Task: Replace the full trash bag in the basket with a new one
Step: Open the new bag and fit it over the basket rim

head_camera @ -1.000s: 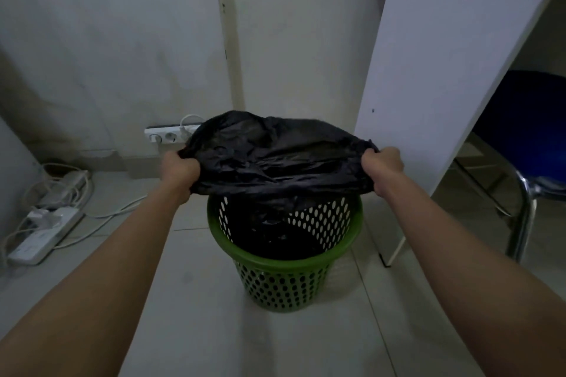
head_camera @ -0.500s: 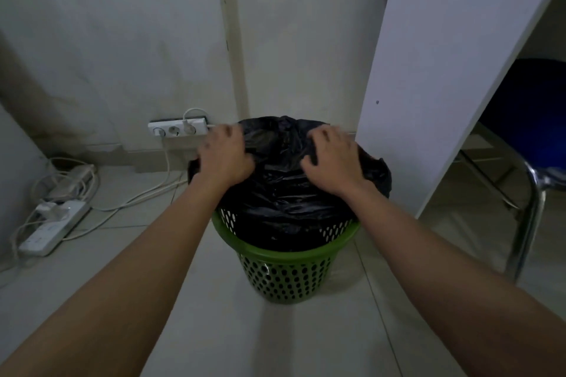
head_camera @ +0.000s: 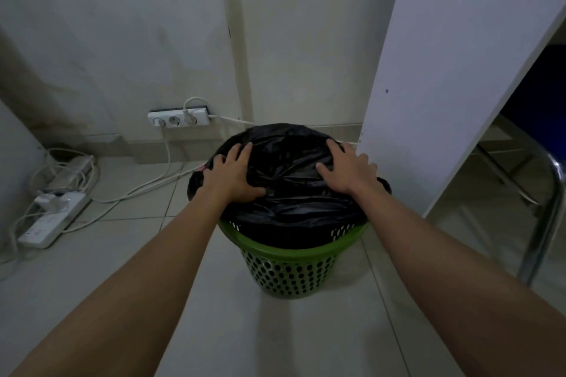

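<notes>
A green perforated basket (head_camera: pixel 288 272) stands on the tiled floor in the middle of the view. A black trash bag (head_camera: pixel 288 193) lies puffed over its mouth and hangs past the rim on the left and right. My left hand (head_camera: pixel 231 176) rests flat on the bag's left side with fingers spread. My right hand (head_camera: pixel 347 170) presses flat on the bag's right side, fingers straight. The inside of the basket is hidden under the bag.
A white panel (head_camera: pixel 453 70) leans close to the basket's right. A chrome chair leg (head_camera: pixel 542 223) and blue seat lie behind it. A wall socket strip (head_camera: pixel 179 118), a floor power strip (head_camera: pixel 50 220) and cables sit to the left.
One second ago both hands gripped the bag's edges, stretched above the basket. They lowered it over the rim, let go, and now lie flat on top, spread a little wider.
</notes>
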Demonstrator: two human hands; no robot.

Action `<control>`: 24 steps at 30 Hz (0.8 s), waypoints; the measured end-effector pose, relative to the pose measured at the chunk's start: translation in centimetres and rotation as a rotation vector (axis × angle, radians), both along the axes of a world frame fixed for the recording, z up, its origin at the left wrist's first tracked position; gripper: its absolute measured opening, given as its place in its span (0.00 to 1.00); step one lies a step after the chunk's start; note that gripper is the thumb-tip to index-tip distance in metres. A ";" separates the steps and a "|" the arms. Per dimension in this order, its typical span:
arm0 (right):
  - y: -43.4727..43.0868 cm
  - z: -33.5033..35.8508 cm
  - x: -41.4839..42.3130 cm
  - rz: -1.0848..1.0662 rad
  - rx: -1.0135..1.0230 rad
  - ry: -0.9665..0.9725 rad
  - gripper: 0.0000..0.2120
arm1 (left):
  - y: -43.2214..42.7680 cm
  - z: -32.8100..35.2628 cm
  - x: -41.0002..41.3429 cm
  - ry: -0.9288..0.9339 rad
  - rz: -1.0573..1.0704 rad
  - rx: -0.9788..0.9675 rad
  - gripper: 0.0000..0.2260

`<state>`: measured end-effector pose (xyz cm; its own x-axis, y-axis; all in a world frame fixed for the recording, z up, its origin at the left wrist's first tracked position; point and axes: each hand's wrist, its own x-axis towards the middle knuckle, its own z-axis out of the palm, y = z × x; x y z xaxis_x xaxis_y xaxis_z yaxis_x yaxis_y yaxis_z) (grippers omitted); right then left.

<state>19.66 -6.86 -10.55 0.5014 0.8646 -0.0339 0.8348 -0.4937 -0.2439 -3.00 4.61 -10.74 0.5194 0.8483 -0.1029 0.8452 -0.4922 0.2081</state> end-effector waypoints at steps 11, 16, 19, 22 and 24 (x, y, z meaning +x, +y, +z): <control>0.7 -0.3 1.3 -0.130 0.014 0.089 0.38 | 2.2 -0.9 -0.3 -0.283 0.150 -0.110 0.35; 0.0 1.8 -1.0 0.273 0.148 -0.171 0.29 | 1.0 -0.4 -0.3 -0.190 0.138 0.013 0.41; -1.2 5.1 -2.8 0.449 -0.205 0.057 0.33 | -0.3 0.8 -1.1 -0.136 -0.070 0.123 0.33; -2.8 7.4 -4.1 0.578 -0.620 0.187 0.34 | -1.9 3.0 -2.1 -0.031 -0.237 0.031 0.26; -3.8 7.2 -4.4 0.661 -0.712 0.184 0.27 | -2.8 4.3 -2.5 0.064 -0.279 -0.072 0.23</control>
<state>15.27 -10.63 -3.37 -0.1405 0.7163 -0.6835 0.9741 -0.0236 -0.2249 -5.51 1.82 -6.41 0.7217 0.6634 -0.1976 0.6922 -0.6932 0.2010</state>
